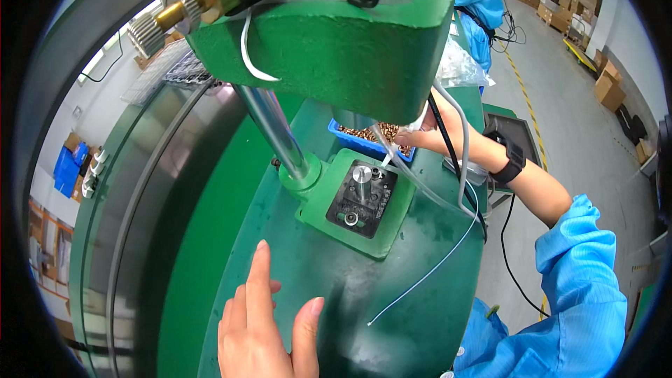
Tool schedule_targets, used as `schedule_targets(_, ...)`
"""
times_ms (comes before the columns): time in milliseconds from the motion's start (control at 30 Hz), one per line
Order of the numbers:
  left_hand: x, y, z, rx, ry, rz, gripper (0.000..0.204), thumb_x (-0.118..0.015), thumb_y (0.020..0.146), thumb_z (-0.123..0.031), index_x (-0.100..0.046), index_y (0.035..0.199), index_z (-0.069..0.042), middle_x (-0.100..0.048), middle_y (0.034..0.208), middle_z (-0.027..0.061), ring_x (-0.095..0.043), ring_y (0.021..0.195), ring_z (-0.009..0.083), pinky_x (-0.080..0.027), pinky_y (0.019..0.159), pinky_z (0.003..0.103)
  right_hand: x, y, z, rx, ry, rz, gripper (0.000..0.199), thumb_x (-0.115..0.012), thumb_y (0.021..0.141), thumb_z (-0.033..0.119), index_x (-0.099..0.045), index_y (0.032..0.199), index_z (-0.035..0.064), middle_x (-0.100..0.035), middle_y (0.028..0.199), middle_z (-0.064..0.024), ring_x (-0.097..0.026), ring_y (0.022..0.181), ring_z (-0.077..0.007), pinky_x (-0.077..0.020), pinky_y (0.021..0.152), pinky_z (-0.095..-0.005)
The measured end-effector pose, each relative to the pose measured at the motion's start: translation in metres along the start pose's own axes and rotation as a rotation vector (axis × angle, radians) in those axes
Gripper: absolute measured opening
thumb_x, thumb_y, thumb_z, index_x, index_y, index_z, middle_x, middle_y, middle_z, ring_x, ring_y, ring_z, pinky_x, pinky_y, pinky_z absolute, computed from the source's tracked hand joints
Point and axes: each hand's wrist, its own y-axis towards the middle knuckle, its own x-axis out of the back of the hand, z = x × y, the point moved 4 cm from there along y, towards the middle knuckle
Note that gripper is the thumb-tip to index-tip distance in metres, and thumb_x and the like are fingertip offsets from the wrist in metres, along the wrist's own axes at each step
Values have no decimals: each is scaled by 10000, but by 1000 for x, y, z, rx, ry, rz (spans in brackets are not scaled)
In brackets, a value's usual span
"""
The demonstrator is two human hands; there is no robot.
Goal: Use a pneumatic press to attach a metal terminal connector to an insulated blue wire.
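Note:
My left hand (262, 318) hovers over the near part of the green tabletop (378, 308), fingers and thumb apart, holding nothing. My right hand (437, 129) reaches past the press to a blue bin (364, 144) of small brass-coloured parts (381, 133). Its thumb lies over the parts; the other fingers are mostly hidden behind the press head (329, 56), so its grip does not show. Between my hands stands the green press base (385, 241). It carries a black plate (374, 217) with bolts and an upright metal pin (362, 175).
A steel column (273, 126) joins base and press head. Clear tubes (420, 183) and a black cable hang at the right; a thin pale cord (427, 274) trails over the table. Beyond sit a clear plastic bag (458, 63) and a person in blue (481, 0).

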Motion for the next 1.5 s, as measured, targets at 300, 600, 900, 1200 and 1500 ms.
schedule_targets(300,-1,1,1,33,-9,35,441,-583,811,-188,-463,1200,-20,-567,905,189,-548,817,307,-433,723,357,-7,9,-6,95,-334,234,378,-742,655,203,-474,873,52,-499,666,-3,-450,548,-63,-342,460,-217)
schedule_targets(600,-4,3,3,56,-1,51,452,-581,811,-203,-458,1210,-32,-569,905,181,-551,819,303,-434,720,357,-9,13,2,0,-447,344,382,-761,644,241,-579,898,22,-592,839,-61,-555,708,-163,-458,624,-285)
schedule_targets(900,-3,2,5,40,1,46,450,-579,814,-213,-461,1209,-34,-569,891,171,-545,803,298,-436,707,358,-20,21,1,269,-393,349,456,-748,648,293,-518,941,30,-533,681,-105,-532,590,-206,-400,524,-310)
schedule_targets(1200,-3,3,5,23,-9,39,445,-587,809,-198,-466,1202,-27,-570,881,176,-546,790,296,-438,687,355,-24,16,3,336,-443,269,438,-767,639,267,-544,939,38,-520,661,-37,-459,552,-112,-384,483,-240)
schedule_targets(1500,-4,3,2,18,16,47,438,-584,811,-192,-467,1200,-27,-569,886,177,-549,793,297,-439,685,354,-14,-18,0,534,-416,97,378,-772,616,230,-492,785,42,-488,680,-60,-494,601,-186,-382,504,-279)
